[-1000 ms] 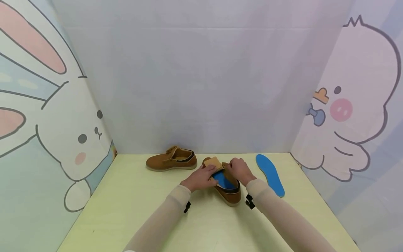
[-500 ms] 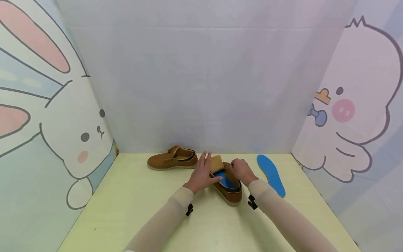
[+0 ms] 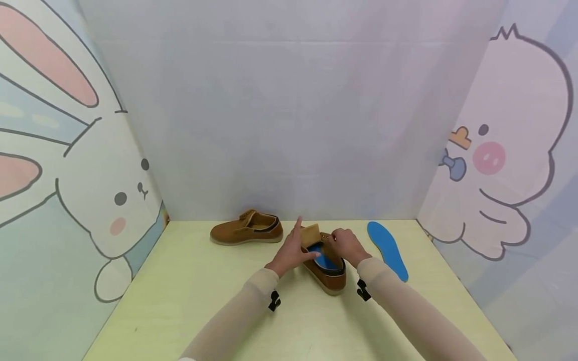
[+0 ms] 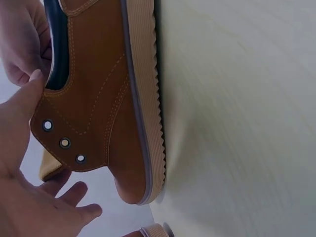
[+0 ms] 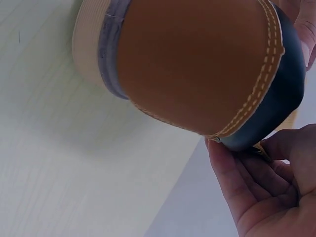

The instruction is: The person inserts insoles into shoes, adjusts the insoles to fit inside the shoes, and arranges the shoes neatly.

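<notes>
A brown lace-up shoe, without laces, stands on the table with its heel toward me. A blue insole lies inside it, and the tan tongue is folded up. My right hand pinches the right eyelet flap near the opening; its fingers curl round the edge in the right wrist view. At the left side, my left hand has its index finger raised and its thumb stretched over the opening. Its thumb touches the collar edge beside the eyelets in the left wrist view, with the other fingers spread beyond the flap.
A second brown shoe lies at the back left, toe pointing left. Another blue insole rests flat on the pale table to the right. A grey back wall and printed side walls enclose the table.
My left hand has let go of the tongue and shifted a little left, its fingers straightening. My right hand keeps its pinch on the flap. The shoe stays in place.
</notes>
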`<state>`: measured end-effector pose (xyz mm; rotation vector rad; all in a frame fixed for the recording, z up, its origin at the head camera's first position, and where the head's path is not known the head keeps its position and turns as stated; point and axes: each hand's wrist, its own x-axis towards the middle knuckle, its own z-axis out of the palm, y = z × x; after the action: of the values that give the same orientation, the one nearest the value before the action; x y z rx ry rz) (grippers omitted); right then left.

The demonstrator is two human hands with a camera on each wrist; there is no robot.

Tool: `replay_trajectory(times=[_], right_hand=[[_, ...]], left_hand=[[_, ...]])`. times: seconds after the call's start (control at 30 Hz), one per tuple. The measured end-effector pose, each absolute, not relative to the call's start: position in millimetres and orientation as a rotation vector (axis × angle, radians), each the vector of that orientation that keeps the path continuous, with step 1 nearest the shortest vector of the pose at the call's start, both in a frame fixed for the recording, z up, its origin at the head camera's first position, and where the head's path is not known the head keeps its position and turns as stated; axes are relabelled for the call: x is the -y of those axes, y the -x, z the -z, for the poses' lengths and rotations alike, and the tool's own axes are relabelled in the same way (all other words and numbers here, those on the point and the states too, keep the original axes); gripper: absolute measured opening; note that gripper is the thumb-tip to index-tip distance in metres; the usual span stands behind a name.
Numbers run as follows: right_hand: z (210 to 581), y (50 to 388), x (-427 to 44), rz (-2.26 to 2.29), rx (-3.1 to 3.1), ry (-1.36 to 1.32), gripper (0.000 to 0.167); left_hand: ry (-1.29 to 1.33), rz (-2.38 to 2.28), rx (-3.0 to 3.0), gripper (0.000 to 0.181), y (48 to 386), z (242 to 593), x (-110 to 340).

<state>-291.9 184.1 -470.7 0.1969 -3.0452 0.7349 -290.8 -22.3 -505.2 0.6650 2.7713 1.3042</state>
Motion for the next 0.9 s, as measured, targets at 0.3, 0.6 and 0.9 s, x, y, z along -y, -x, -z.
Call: replay_trajectory(times=[0.3, 0.6, 0.9], right_hand=[[470.9, 290.6, -185.7, -0.687, 3.048, -0.244, 0.028], [472.9, 287.9, -189.6, -0.732, 3.053, -0.264, 0.017], [481.2, 289.6, -196.7, -0.822, 3.089, -0.285, 0.013]], left_hand=[[-0.774, -0.991, -3.01, 0.086, 280.5, 500.6, 16.1], [-0.934, -0.728, -3.131, 0.065, 266.2, 500.9, 13.0], [-0.747, -0.964, -3.006, 0.073, 255.3, 501.0, 20.0]])
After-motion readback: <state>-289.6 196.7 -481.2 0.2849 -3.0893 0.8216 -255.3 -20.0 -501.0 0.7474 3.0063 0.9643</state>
